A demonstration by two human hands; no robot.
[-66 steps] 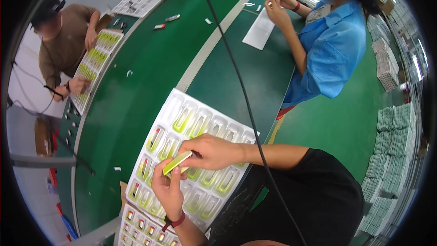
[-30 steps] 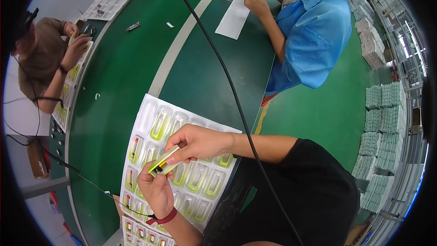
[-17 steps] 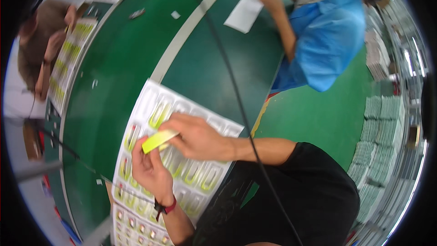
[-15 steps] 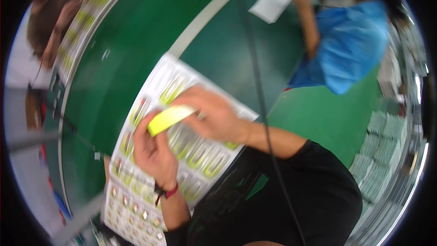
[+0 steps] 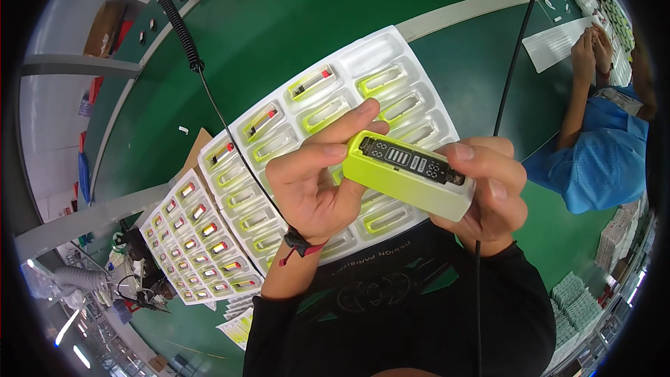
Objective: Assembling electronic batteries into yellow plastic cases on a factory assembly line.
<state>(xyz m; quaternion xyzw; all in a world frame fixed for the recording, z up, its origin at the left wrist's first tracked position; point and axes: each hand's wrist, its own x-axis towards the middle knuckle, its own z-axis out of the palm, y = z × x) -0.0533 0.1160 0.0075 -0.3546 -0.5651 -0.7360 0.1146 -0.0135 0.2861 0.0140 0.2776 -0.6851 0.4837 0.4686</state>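
A yellow-green casing (image 5: 412, 188) that fades to pale at one end is held up between both hands. On its upper face a long opening shows a dark insert (image 5: 408, 159) with pale bars and small ring marks. My left hand (image 5: 317, 178) grips the yellow-green end, thumb below and fingers above. My right hand (image 5: 492, 192) pinches the pale end, its thumb at the end of the dark insert. Beneath the hands lies a white moulded tray (image 5: 363, 58) with yellow-green casings in its pockets; several along the far left side contain black and red parts.
A second white tray (image 5: 187, 299) with many small filled pockets adjoins at lower left. A coiled cable (image 5: 174, 24) hangs at upper left; another black cable (image 5: 513, 77) passes near my right hand. At right, a co-worker in blue (image 5: 593, 146) works beside a white sheet (image 5: 558, 45).
The view has swung and levelled. The casing has been turned so its dark insert shows, and my right hand has moved from over the tray to the pale end.
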